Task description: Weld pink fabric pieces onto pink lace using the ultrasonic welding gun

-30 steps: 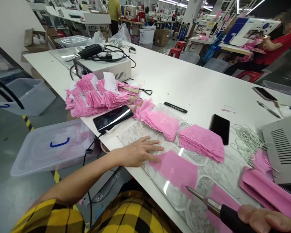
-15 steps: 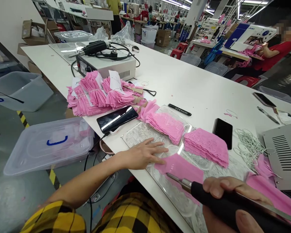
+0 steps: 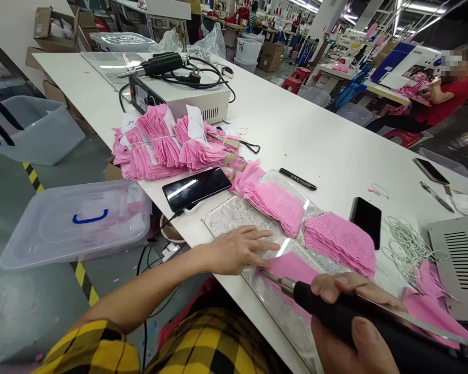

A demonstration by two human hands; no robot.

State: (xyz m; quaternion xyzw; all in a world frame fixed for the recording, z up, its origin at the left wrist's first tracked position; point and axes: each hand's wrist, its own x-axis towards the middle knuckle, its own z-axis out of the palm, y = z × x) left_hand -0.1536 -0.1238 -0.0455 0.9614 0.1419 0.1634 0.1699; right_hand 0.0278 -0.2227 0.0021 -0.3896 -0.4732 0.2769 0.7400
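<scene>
A flat pink fabric piece (image 3: 294,265) lies on a clear sheet (image 3: 267,301) at the table's near edge. My left hand (image 3: 232,253) rests on its left end, fingers stretched out and palm down. My right hand (image 3: 331,343) is wrapped round a black-handled tool (image 3: 310,300) with a slim metal tip. That tip is at the fabric's left end, close to my left fingertips; whether it touches the cloth I cannot tell. Just beyond lie two stacks of pink lace-edged pieces, a left stack (image 3: 276,205) and a right stack (image 3: 339,241).
Tied pink bundles (image 3: 159,143), a phone (image 3: 197,188) and a marker (image 3: 297,178) lie further left. A second black tool (image 3: 164,63) sits on a control box (image 3: 187,101). On the right are another phone (image 3: 366,221), tangled elastic (image 3: 407,246) and a grey box (image 3: 458,259).
My right hand has brought the tool leftward, so its tip is now nearer my left fingertips. My left hand stays on the fabric. The view has shifted slightly.
</scene>
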